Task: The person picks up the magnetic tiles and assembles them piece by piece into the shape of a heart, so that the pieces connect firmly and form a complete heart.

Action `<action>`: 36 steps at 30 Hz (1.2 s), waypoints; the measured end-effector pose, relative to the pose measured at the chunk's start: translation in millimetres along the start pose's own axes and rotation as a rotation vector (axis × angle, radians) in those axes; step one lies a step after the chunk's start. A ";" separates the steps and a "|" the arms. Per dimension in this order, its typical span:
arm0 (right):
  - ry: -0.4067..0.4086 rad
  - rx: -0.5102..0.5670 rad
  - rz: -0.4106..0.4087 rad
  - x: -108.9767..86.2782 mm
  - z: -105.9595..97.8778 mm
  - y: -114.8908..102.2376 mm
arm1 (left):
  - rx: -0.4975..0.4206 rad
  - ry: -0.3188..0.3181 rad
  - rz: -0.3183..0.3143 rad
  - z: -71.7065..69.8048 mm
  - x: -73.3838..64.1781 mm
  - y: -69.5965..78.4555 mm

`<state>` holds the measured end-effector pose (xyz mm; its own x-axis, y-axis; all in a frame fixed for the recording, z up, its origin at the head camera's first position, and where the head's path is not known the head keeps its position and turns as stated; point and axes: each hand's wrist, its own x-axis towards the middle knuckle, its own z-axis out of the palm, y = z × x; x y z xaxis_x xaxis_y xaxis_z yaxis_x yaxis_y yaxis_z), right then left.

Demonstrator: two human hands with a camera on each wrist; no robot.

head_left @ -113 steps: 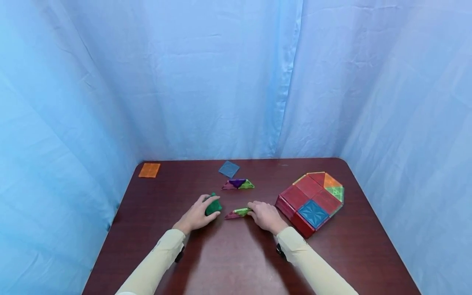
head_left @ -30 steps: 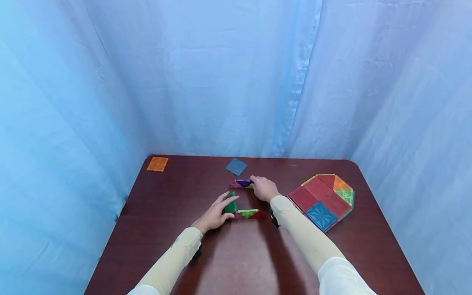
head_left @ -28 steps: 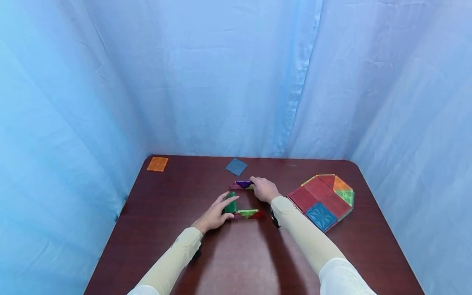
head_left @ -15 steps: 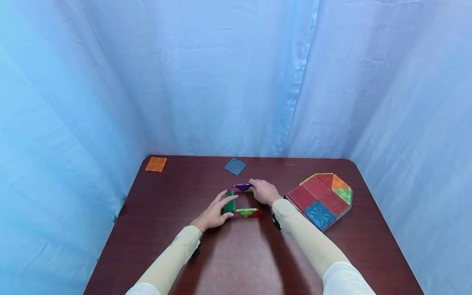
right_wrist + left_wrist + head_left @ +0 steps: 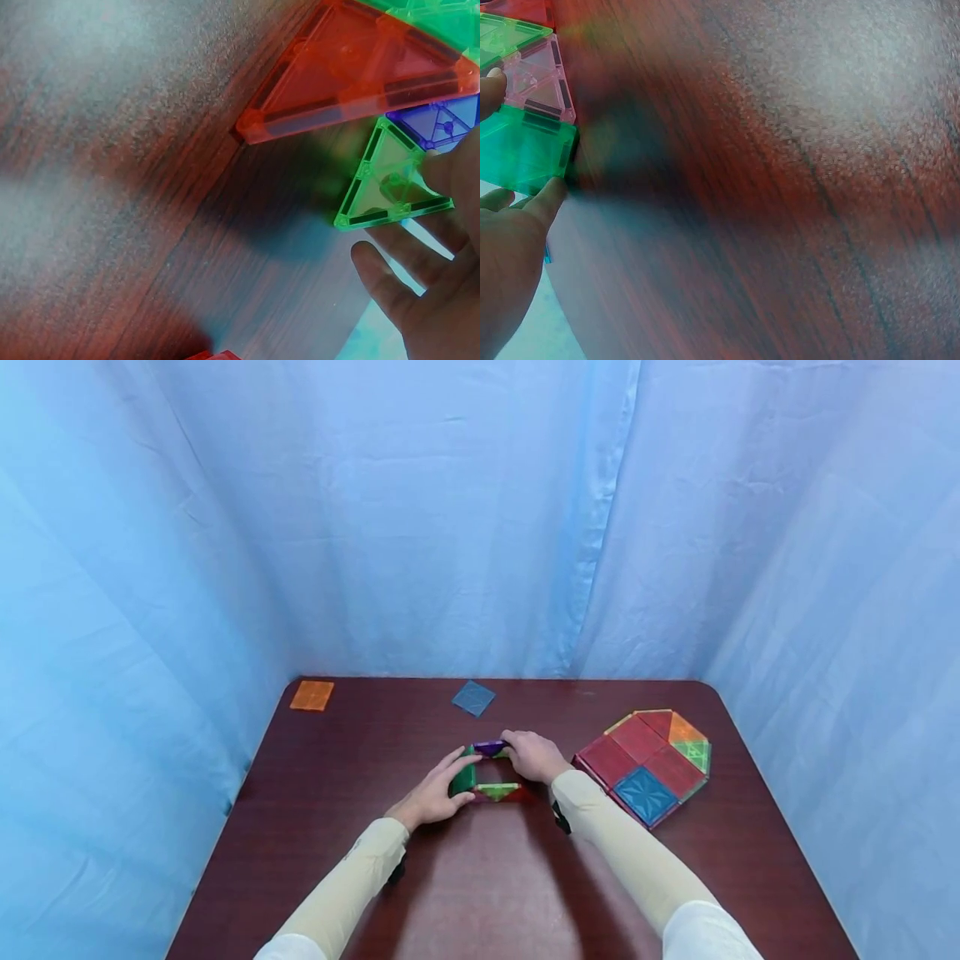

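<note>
With spread fingers and thumb, my left hand point(image 5: 431, 793) grips an upright green magnetic tile point(image 5: 463, 777); the left wrist view shows fingertips around that green tile point(image 5: 525, 150). A standing near row of triangle tiles runs right from it: pink point(image 5: 540, 79), light green point(image 5: 497, 791) and red point(image 5: 345, 75). Behind stands a far row, its purple triangle point(image 5: 490, 747) on top. My right hand point(image 5: 534, 756) pinches the right end of this row, at the light green triangle point(image 5: 386, 176). The far row's left end meets the green tile, or nearly so.
A built shape of red, blue, orange and green tiles point(image 5: 637, 739) stands at the right of the dark wooden table point(image 5: 480, 893). A blue square tile point(image 5: 473, 698) lies near the back edge, an orange one point(image 5: 312, 695) at the back left corner. Blue curtains point(image 5: 435, 527) surround the table.
The right hand has left the near row, taken the far row and drawn it nearer, to the green tile. The left hand has brought the green tile against the near row's left end.
</note>
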<state>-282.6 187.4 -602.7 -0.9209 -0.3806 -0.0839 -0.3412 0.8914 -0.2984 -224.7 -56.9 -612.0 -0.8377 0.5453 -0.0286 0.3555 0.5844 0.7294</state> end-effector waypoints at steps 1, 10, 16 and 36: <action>0.005 0.003 0.000 -0.3 0.8 0.2 | -0.001 0.002 0.004 -0.2 0.6 -0.6; 0.039 0.067 -0.008 -3.4 7.4 4.7 | -0.014 -0.014 -0.001 -1.6 1.2 -4.2; 0.065 0.081 -0.042 -4.0 10.8 7.9 | -0.013 -0.023 0.006 -1.9 0.8 -4.4; 0.069 0.116 -0.066 -6.8 14.4 8.0 | 0.273 0.091 -0.393 -103.7 9.3 -70.6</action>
<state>-276.3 193.7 -618.2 -0.9092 -0.4164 0.0035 -0.3813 0.8289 -0.4094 -300.6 -155.4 -592.9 -0.9589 0.2042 -0.1969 0.0907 0.8784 0.4693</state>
